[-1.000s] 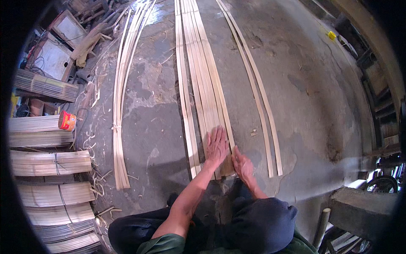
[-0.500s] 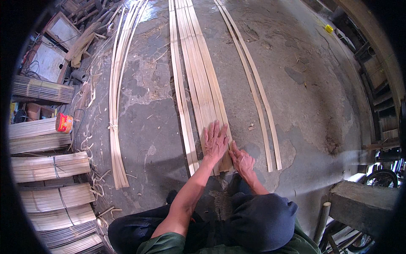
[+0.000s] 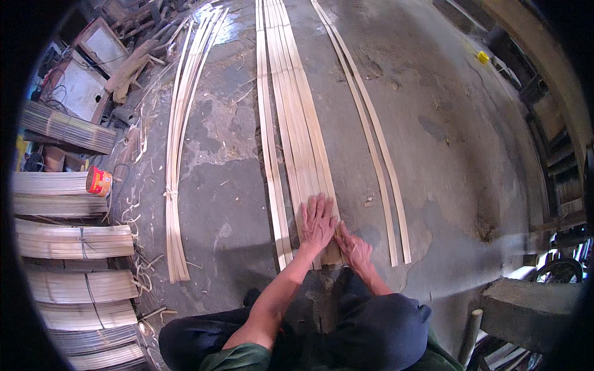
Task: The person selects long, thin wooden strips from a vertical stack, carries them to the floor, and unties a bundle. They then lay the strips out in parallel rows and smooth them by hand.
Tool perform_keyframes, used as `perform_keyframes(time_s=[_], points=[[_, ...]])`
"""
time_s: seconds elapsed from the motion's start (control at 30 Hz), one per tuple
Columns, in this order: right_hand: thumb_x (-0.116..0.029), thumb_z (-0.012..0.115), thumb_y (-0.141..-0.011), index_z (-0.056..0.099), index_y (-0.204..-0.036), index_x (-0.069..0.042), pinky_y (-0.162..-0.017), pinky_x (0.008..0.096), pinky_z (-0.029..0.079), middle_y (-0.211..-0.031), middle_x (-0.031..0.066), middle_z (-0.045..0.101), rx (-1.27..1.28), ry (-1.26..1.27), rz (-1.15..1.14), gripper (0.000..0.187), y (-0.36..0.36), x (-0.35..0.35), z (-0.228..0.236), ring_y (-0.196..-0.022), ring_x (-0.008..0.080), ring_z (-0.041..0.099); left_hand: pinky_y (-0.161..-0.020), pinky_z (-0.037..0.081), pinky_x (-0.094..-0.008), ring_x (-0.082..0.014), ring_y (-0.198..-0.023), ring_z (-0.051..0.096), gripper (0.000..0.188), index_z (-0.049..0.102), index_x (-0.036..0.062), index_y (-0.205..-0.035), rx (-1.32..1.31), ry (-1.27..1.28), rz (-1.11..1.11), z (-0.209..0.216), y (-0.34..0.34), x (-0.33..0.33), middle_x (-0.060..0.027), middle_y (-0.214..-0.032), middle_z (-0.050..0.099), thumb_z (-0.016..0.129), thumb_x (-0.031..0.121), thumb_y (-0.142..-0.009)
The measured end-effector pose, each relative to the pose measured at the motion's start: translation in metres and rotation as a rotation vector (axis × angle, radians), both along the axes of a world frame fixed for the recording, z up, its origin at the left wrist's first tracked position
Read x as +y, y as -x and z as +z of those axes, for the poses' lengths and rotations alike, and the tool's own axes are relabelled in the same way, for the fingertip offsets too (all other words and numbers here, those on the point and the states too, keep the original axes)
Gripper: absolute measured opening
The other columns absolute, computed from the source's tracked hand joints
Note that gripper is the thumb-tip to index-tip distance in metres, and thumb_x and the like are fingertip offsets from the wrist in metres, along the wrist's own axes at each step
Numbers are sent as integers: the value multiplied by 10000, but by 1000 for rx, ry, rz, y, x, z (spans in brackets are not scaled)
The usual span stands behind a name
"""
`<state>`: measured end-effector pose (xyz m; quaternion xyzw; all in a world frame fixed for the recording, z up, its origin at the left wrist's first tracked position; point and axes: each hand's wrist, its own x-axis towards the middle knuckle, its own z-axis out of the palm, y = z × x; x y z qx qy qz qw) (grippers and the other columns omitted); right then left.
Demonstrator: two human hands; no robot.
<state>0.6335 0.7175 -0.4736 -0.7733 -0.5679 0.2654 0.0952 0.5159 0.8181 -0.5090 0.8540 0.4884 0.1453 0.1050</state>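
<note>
A row of long, pale, flat strips, seemingly bamboo or wood, lies side by side on the floor, running away from me. Across their near ends rests my left hand, palm down, fingers stretched out and slightly spread. My right hand touches the right edge of the row, beside the left. Its index finger points forward along the edge while the other fingers curl in; whether anything small is inside is hidden. Just left of the row, a narrower set of strips lies apart from it.
Two loose strips lie to the right. A tied bundle of strips is at left, near stacked bundles and a red-orange tin. A concrete block stands at lower right; a yellow object lies far right.
The whole scene sits slightly lower in the picture as the view shifts. Both hands keep their places on the strips, with little visible change in pose.
</note>
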Motion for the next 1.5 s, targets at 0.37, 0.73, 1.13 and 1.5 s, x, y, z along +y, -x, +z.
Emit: perform_keyframes(time_s=[0.37, 0.73, 1.13, 1.5], points=[[-423, 563, -898, 419, -1414, -203, -680, 508, 507, -977, 199, 670, 41, -103, -92, 579, 13, -5, -3, -815, 397, 661, -1145, 192, -496, -367, -1372, 287, 535, 447, 5, -1350, -90, 10, 64, -9, 5, 3, -221, -1467, 313, 553, 257, -891], [-263, 636, -879, 418, -1415, -125, -690, 331, 497, -887, 110, 664, 509, 7, -252, 595, 1, 3, 25, -764, 188, 628, -1018, 319, -532, -365, -1249, 411, 507, 474, 29, -1305, -226, 276, 241, 25, -11, 0, -209, -1360, 440, 592, 259, -869], [-234, 535, -968, 499, -1348, -42, -595, 258, 416, -724, 24, 554, 431, -401, -393, 428, -21, -9, -30, -662, 96, 469, -846, 463, -476, -439, -999, 576, 433, 416, -33, -1289, -797, 149, 432, 13, -47, 7, -292, -1112, 578, 541, 181, -934], [-231, 493, -981, 467, -1369, -77, -605, 286, 432, -700, 142, 475, 504, -335, -389, 419, 2, 3, -11, -651, 129, 465, -767, 475, -466, -405, -894, 594, 388, 464, -63, -1276, -771, -45, 363, 48, -6, 33, -268, -1013, 594, 513, 135, -945]])
